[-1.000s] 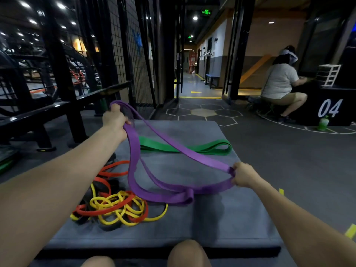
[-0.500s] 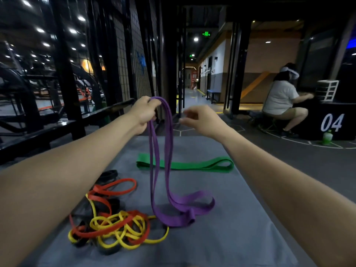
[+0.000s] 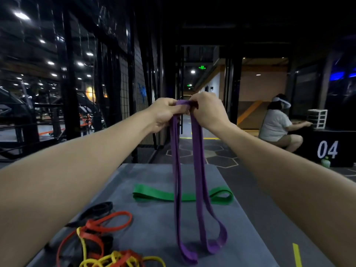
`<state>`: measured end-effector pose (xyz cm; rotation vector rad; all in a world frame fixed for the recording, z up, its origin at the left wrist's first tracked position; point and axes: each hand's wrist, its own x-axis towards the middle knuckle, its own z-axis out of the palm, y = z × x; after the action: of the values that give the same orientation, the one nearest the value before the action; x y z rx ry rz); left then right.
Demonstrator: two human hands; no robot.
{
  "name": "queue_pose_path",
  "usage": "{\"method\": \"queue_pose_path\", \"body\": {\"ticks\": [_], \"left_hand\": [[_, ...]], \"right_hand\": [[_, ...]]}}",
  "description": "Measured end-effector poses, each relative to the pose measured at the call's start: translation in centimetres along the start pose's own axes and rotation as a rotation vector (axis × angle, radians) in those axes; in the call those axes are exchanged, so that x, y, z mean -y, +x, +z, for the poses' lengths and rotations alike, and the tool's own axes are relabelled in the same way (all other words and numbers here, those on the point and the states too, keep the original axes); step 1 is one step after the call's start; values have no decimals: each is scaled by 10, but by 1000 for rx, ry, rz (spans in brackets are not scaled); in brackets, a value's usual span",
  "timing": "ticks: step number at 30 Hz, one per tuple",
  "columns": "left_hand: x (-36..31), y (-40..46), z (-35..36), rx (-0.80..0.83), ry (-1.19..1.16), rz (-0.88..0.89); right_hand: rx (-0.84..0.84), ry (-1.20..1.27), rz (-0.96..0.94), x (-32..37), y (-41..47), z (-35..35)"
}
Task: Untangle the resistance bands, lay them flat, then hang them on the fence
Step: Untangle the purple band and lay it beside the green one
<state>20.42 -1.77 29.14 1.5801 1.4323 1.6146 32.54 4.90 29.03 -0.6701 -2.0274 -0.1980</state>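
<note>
Two bare forearms reach forward at chest height. The left hand point(image 3: 165, 112) and the right hand point(image 3: 207, 110) meet side by side, fingers of both curled tight around the top of a purple band point(image 3: 198, 170), pinching it between them. The band hangs down in two long loops whose bottoms touch a grey mat point(image 3: 154, 224) near its middle. A green band point(image 3: 154, 195) lies flat across the mat towards its far edge. At the mat's near left corner sits a tangle of red, yellow and black bands point(image 3: 104, 239). A black mesh fence point(image 3: 125, 89) stands beyond the mat's left edge.
</note>
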Motion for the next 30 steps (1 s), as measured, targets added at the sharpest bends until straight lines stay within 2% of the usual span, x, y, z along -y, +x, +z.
{"method": "queue_pose_path", "body": {"ticks": [5, 14, 20, 24, 27, 30], "left_hand": [[-10, 7, 10, -9, 2, 30], [-5, 17, 25, -43, 13, 40], [5, 19, 27, 1, 227, 43], [11, 23, 27, 65, 290, 23], [12, 20, 29, 62, 224, 23], [17, 11, 39, 95, 97, 104]], "right_hand": [[-1, -79, 9, -5, 22, -17], [-45, -2, 110, -17, 34, -17], [-63, 3, 100, -10, 33, -16], [-46, -38, 67, -10, 33, -14], [-60, -28, 79, -11, 32, -12], [-81, 6, 98, -11, 32, -12]]}}
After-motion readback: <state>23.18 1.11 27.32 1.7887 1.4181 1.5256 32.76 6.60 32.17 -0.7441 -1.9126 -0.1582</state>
